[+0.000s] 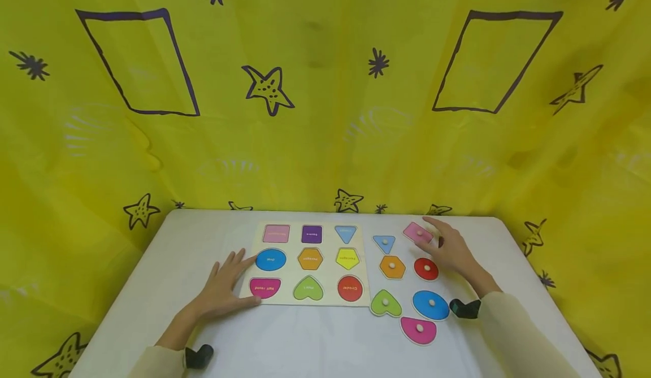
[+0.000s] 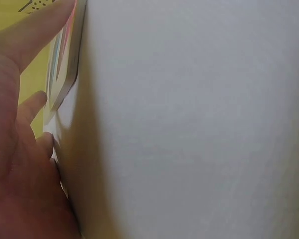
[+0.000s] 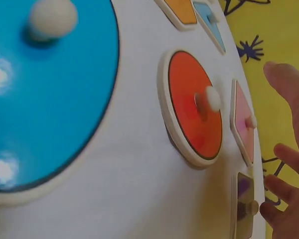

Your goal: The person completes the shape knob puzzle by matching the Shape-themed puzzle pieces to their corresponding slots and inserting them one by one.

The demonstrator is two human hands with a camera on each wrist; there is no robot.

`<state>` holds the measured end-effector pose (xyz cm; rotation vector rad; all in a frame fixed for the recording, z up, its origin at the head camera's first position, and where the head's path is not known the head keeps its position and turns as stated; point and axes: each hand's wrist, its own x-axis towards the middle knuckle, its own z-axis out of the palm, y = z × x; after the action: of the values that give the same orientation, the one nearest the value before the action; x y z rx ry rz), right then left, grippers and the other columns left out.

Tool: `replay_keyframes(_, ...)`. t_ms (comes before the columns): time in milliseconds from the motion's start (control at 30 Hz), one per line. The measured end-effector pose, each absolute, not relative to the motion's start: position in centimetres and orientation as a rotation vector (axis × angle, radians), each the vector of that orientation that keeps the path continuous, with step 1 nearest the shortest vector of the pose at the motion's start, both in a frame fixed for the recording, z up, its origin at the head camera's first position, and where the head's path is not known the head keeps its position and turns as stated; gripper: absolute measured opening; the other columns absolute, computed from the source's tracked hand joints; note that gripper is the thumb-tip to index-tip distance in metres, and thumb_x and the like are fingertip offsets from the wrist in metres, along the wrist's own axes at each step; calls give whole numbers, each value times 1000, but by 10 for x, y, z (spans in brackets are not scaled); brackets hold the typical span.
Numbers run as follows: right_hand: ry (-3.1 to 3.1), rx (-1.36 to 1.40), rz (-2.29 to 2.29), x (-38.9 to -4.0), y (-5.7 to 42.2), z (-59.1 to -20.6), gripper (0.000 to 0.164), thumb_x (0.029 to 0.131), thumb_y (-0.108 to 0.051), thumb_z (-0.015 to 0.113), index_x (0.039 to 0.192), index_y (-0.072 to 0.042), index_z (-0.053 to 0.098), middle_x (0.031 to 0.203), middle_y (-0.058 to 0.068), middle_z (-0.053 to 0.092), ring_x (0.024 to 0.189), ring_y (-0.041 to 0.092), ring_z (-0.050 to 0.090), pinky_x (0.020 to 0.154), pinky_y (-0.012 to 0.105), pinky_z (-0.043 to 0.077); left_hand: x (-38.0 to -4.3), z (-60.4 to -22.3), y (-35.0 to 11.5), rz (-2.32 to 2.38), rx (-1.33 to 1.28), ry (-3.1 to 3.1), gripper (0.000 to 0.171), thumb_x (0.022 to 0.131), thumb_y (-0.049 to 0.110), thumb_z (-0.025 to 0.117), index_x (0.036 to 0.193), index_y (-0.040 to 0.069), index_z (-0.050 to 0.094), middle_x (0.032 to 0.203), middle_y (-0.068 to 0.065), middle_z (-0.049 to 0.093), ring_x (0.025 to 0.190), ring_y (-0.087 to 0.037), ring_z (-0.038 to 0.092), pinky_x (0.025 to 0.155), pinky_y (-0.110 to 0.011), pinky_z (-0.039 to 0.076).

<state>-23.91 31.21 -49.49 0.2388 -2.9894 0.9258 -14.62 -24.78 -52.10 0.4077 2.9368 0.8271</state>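
A flat shape-puzzle board lies on the table. My left hand rests at its left edge with fingers spread and thumb by the pink half-round. In the left wrist view the thumb touches the board's side. My right hand hovers at the far right, thumb and fingers apart, beside the pink rectangle piece with its white knob. The right wrist view shows a gap between the fingers and that pink piece. Close to the fingertips there lies a partly shaded knobbed piece, purple in part.
Other knobbed pieces lie right of the board: a blue triangle, orange hexagon, red circle, green heart, blue oval and pink half-round. A yellow curtain hangs behind the white table.
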Motion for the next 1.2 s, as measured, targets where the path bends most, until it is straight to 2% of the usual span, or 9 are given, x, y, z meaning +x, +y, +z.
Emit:
replay_keyframes(67,-3022,178,958,-244,314,-496,79,95,-48,71,157,-11,39,151,29,45,121,48,52,98,64,50,-147,-522,-247,816,403,2934,102,74,63,79,156,13,44,165,-25,28,152,-52,14,117,-76,3)
replay_keyframes(167,-3039,117,1008,-250,315,-498,77,95,-47,71,156,-10,41,149,29,48,129,52,48,101,67,47,-147,-524,-247,812,392,2938,102,73,63,79,156,14,45,165,-24,28,152,-51,14,117,-75,3)
replay_keyframes(300,-3037,60,1042,-254,316,-504,70,95,-45,72,150,-7,50,145,29,51,126,51,48,100,65,48,-145,-525,-247,808,388,2942,102,73,64,80,156,15,44,166,-22,27,153,-50,14,118,-74,3)
replay_keyframes(467,-3042,-33,1078,-254,316,-508,62,95,-44,72,143,-7,58,146,30,46,124,48,44,97,62,49,-145,-525,-248,808,389,2939,103,73,64,80,157,16,43,166,-22,27,153,-49,14,118,-74,3)
replay_keyframes(667,-3007,-72,1071,-256,312,-510,50,97,-39,71,133,-6,66,146,29,46,129,51,39,99,67,45,-145,-523,-249,812,382,2949,103,73,63,80,157,16,44,166,-21,27,153,-48,14,118,-74,3)
replay_keyframes(800,-2978,-84,1054,-258,310,-510,42,98,-36,70,128,-5,70,144,29,49,132,52,37,101,70,40,-146,-523,-251,813,375,2953,102,74,63,81,157,17,44,166,-20,28,153,-49,14,118,-73,3)
replay_keyframes(1200,-2937,-142,1041,-261,307,-517,37,99,-33,70,123,-4,72,141,27,52,133,50,43,104,68,42,-142,-529,-255,831,401,3028,100,72,63,82,153,16,49,163,-21,34,151,-50,19,116,-76,6)
